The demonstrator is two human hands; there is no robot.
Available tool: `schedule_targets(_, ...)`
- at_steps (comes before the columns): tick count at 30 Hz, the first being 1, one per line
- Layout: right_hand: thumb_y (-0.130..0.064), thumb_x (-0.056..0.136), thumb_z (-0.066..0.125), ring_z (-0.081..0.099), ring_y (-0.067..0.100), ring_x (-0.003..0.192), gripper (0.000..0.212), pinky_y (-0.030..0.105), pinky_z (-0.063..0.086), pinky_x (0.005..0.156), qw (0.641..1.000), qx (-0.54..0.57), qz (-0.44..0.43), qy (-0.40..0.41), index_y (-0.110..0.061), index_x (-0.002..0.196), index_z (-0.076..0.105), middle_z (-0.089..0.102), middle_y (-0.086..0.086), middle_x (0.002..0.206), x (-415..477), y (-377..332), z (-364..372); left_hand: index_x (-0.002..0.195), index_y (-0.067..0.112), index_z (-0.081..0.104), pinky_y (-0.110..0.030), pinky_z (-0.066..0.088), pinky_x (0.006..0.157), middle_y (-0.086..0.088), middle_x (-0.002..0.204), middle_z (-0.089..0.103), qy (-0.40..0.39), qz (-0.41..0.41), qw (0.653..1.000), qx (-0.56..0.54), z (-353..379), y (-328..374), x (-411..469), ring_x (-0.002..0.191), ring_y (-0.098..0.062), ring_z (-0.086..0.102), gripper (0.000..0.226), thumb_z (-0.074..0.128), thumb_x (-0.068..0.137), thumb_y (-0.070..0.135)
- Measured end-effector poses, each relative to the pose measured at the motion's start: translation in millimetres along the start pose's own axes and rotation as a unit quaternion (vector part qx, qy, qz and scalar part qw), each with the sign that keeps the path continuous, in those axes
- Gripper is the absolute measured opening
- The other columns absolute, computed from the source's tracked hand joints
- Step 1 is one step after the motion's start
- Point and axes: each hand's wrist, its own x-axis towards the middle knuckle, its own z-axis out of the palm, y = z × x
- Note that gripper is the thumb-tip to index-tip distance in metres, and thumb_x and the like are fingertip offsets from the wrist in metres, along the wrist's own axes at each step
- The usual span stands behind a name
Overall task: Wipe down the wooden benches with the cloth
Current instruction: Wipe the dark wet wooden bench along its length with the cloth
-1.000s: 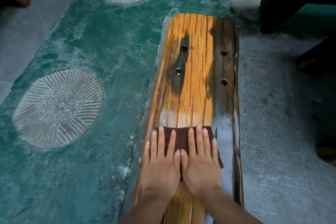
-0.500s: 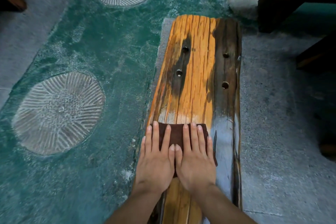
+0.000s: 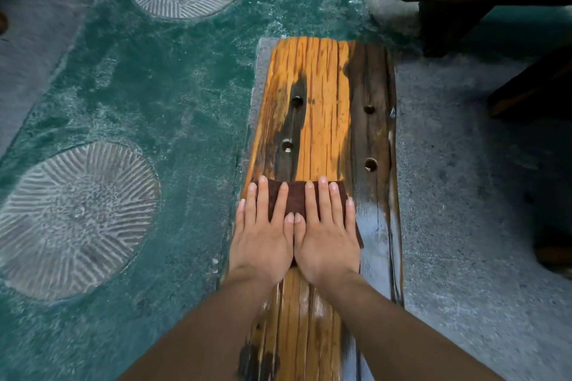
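We see both hands pressed flat, fingers spread, side by side with thumbs touching, on a dark brown cloth (image 3: pixel 297 199). Left hand (image 3: pixel 263 235) covers its left half, right hand (image 3: pixel 328 238) its right. The cloth lies on the orange wooden bench (image 3: pixel 318 96), just short of four bolt holes (image 3: pixel 370 164). The bench's right strip looks wet.

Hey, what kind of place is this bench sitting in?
Probably an outdoor courtyard or patio: the weathered wooden bench stands on rough grey concrete, beside green-painted ground inset with grooved round millstone-like discs.
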Motion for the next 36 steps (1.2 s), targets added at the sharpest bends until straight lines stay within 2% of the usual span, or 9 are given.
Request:
schedule_targets(9, -0.042, 0.092, -0.009, -0.033, 0.016, 0.138, 0.061, 0.042, -0.016, 0.115, 1.0, 0.0, -0.023, 0.018, -0.018, 0.147, -0.02, -0.029, 0.002, 0.154, 60, 6, -10, 0.143, 0.031, -0.025, -0.036, -0.014, 0.115, -0.005, 0.152, -0.03, 0.036, 0.004, 0.999, 0.005, -2, 0, 58, 0.138, -0.017, -0.032, 0.052, -0.002, 0.098, 0.045)
schedule_targets(16, -0.042, 0.095, -0.001, -0.032, 0.015, 0.138, 0.058, 0.041, -0.02, 0.113, 0.999, 0.008, -0.039, 0.023, -0.02, 0.144, -0.023, -0.03, 0.001, 0.153, 115, 14, -22, 0.14, 0.036, -0.024, -0.032, -0.015, 0.114, -0.005, 0.157, -0.023, 0.049, -0.016, 0.999, -0.006, -9, 6, 110, 0.141, -0.016, -0.025, 0.051, -0.002, 0.096, 0.049)
schedule_targets(22, -0.042, 0.093, -0.004, -0.028, 0.016, 0.14, 0.058, 0.043, -0.019, 0.113, 0.998, 0.017, -0.062, 0.026, -0.019, 0.144, -0.022, -0.025, 0.002, 0.155, 135, 20, -28, 0.14, 0.038, -0.025, -0.028, -0.022, 0.108, -0.003, 0.155, -0.027, 0.045, -0.035, 0.998, -0.017, -15, 12, 127, 0.135, -0.008, -0.032, 0.051, 0.001, 0.098, 0.048)
schedule_targets(28, -0.042, 0.093, -0.006, -0.033, 0.013, 0.137, 0.059, 0.039, -0.021, 0.113, 0.997, 0.023, -0.073, 0.012, -0.02, 0.144, -0.024, -0.027, 0.0, 0.155, 122, 33, -34, 0.14, 0.029, -0.031, -0.036, -0.021, 0.111, -0.007, 0.147, -0.038, 0.018, -0.052, 0.998, 0.013, -16, 29, 113, 0.136, -0.019, -0.036, 0.053, -0.002, 0.098, 0.044)
schedule_targets(32, -0.044, 0.092, -0.008, -0.035, 0.01, 0.136, 0.06, 0.036, -0.024, 0.111, 0.998, 0.023, -0.05, 0.002, -0.022, 0.145, -0.025, -0.031, -0.003, 0.153, 91, 57, -37, 0.136, 0.025, -0.039, -0.039, -0.02, 0.113, -0.009, 0.143, -0.044, -0.008, -0.042, 0.999, 0.01, -12, 58, 89, 0.134, -0.022, -0.04, 0.054, -0.007, 0.097, 0.043)
schedule_targets(36, -0.046, 0.091, -0.01, -0.034, 0.01, 0.136, 0.059, 0.037, -0.019, 0.114, 0.999, 0.033, -0.008, -0.003, -0.024, 0.144, -0.027, -0.033, -0.004, 0.152, 57, 81, -34, 0.131, 0.025, -0.045, -0.039, -0.025, 0.11, -0.007, 0.139, -0.049, -0.04, -0.027, 0.999, 0.008, -7, 85, 62, 0.131, -0.023, -0.043, 0.055, -0.007, 0.095, 0.043)
